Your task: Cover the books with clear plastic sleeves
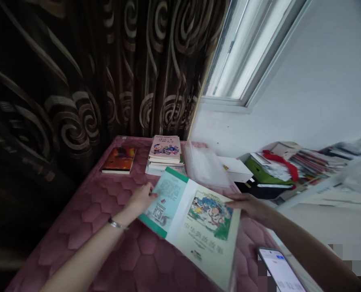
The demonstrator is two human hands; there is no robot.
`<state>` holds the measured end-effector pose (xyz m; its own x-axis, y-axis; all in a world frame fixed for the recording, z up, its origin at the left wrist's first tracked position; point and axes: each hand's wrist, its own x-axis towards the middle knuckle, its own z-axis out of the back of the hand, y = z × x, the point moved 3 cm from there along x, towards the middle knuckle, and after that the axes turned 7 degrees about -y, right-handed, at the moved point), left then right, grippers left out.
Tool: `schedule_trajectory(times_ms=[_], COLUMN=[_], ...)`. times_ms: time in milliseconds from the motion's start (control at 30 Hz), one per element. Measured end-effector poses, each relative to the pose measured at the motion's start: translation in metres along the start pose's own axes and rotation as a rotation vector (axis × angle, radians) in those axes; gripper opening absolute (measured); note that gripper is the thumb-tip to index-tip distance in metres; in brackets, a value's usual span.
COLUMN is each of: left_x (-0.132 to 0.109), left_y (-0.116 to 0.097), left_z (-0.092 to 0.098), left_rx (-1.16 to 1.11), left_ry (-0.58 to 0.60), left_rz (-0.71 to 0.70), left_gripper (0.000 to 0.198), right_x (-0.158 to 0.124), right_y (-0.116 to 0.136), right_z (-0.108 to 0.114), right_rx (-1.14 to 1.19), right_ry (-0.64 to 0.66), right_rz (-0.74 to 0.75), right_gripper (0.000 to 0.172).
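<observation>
An open book (pixel 209 243) with a teal cover flap and a cream illustrated page lies tilted in front of me, over a pink quilted surface. My left hand (pixel 142 198), with a bracelet at the wrist, grips the flap's left edge between thumb and fingers. At the page's upper right edge, my right hand (pixel 249 205) holds on with its thumb and fingers, slightly blurred. Just behind the book stands a stack of books (pixel 166 150) with a pink cartoon cover on top. A sheaf of clear plastic covers (pixel 205 164) lies to the right of that stack.
An orange and dark book (pixel 119 159) lies at the far left of the pink quilted surface (pixel 92 219). A phone (pixel 280 269) rests at the lower right. Beyond are a white box (pixel 235 169), a green bag (pixel 259 170) and piled papers. A dark patterned curtain (pixel 156 73) hangs behind.
</observation>
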<state>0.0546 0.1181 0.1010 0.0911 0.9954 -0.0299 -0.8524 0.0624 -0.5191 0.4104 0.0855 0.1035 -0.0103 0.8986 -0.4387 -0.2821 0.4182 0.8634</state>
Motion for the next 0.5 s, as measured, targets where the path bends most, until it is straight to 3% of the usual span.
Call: schedule_trajectory(times_ms=[100, 267, 400, 500], left_x=[-0.032, -0.064, -0.077, -0.082], left_y=[0.025, 0.055, 0.054, 0.039], left_z=[-0.02, -0.042, -0.052, -0.061], left_rx=[-0.032, 0.062, 0.272, 0.522], left_ry=[0.045, -0.012, -0.066, -0.231], left_rz=[0.134, 0.264, 0.253, 0.14], left_gripper=[0.012, 0.036, 0.042, 0.047], right_x=[0.043, 0.102, 0.117, 0.115], right_y=[0.018, 0.008, -0.004, -0.009], right_z=[-0.008, -0.06, -0.071, -0.065], right_rx=[-0.23, -0.47, -0.55, -0.555], right_ry=[-0.004, 0.113, 0.121, 0.032], right_rz=[0.041, 0.24, 0.339, 0.386], right_gripper=[0.046, 0.026, 0.028, 0.033])
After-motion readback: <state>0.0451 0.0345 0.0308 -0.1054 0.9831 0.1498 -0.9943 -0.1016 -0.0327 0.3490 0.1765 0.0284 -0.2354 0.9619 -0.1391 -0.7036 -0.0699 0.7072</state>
